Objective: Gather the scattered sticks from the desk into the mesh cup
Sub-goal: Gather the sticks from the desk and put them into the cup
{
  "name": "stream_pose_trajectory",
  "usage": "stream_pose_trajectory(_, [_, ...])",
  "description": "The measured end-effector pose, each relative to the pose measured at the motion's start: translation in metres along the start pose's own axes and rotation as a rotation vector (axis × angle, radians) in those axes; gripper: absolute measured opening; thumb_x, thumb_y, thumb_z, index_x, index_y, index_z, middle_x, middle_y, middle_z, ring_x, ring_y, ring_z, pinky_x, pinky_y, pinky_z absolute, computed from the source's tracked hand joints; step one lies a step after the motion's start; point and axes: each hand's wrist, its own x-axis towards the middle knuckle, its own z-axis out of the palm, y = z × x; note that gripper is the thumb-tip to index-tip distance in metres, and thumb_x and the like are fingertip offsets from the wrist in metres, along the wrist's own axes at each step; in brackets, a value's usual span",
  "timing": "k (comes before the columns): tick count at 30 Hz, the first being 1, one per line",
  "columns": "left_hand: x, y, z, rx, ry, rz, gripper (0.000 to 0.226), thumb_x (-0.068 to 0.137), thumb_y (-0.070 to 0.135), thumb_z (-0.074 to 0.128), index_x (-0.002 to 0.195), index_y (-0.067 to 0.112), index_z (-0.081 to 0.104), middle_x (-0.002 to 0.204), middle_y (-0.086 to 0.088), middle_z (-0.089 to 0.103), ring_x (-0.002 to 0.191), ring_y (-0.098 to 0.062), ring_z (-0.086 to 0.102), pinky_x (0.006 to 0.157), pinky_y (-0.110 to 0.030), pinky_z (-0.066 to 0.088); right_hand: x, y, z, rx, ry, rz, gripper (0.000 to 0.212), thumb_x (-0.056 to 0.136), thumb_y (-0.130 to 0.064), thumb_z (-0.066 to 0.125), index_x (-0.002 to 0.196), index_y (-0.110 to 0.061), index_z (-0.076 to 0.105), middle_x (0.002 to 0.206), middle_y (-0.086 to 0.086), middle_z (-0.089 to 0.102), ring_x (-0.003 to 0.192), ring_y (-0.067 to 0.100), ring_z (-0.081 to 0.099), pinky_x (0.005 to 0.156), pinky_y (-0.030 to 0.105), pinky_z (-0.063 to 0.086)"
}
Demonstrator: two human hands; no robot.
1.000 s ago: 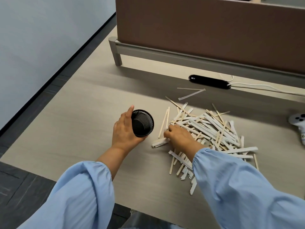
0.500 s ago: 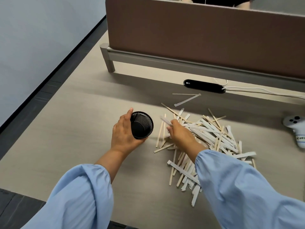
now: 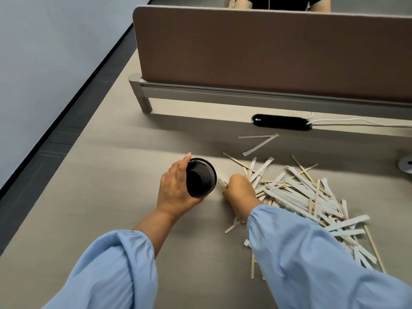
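A black mesh cup (image 3: pixel 200 177) stands on the beige desk (image 3: pixel 107 197), and my left hand (image 3: pixel 176 188) is wrapped around its left side. The cup's inside looks dark; I see no sticks in it. Just right of the cup, my right hand (image 3: pixel 239 190) is closed on a few sticks (image 3: pixel 221 180) whose ends poke out toward the cup. A big pile of wooden and paper-wrapped sticks (image 3: pixel 312 197) lies scattered to the right, partly under my right sleeve. Two loose sticks (image 3: pixel 259 142) lie farther back.
A brown partition (image 3: pixel 267 52) on a grey rail closes the desk's far side. A black oval device (image 3: pixel 281 122) with a white cable lies below it. A white object (image 3: pixel 406 162) shows at the right edge. The desk's left edge drops to dark floor.
My right hand has shifted left with sticks in its grip, ending close beside the cup. The camera view has tilted upward. My left hand has stayed on the cup.
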Motion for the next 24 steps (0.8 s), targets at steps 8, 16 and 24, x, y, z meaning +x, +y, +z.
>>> stream_pose_trajectory(8, [0.018, -0.014, 0.0, -0.006, -0.01, 0.008, 0.102, 0.051, 0.063, 0.059, 0.135, 0.018, 0.024, 0.117, -0.015, 0.06, 0.104, -0.028, 0.056, 0.085, -0.041, 0.045, 0.001, -0.007, 0.001, -0.065, -0.015, -0.029, 0.028, 0.088, -0.02, 0.055, 0.108, -0.002, 0.06, 0.114, 0.017, 0.065, 0.106, 0.034, 0.061, 0.081, 0.032, 0.048])
stream_pose_trajectory(16, [0.032, -0.011, 0.008, -0.089, 0.066, -0.045, 0.104, 0.047, 0.061, 0.059, 0.135, 0.021, 0.021, 0.117, -0.011, 0.061, 0.104, -0.025, 0.052, 0.09, -0.039, 0.036, 0.021, -0.008, -0.023, 0.357, -0.061, -0.003, 0.023, 0.092, -0.006, 0.036, 0.111, -0.002, 0.05, 0.104, 0.024, 0.056, 0.09, 0.03, 0.053, 0.082, 0.034, 0.046])
stream_pose_trajectory(24, [0.047, -0.014, 0.022, -0.057, -0.006, -0.04, 0.111, 0.048, 0.059, 0.059, 0.14, 0.006, 0.025, 0.115, -0.014, 0.059, 0.103, -0.024, 0.044, 0.091, -0.033, 0.028, 0.04, -0.005, -0.042, 0.657, -0.05, 0.033, 0.02, 0.099, -0.013, 0.037, 0.105, -0.004, 0.052, 0.075, 0.004, 0.046, 0.061, 0.018, 0.046, 0.062, 0.034, 0.047])
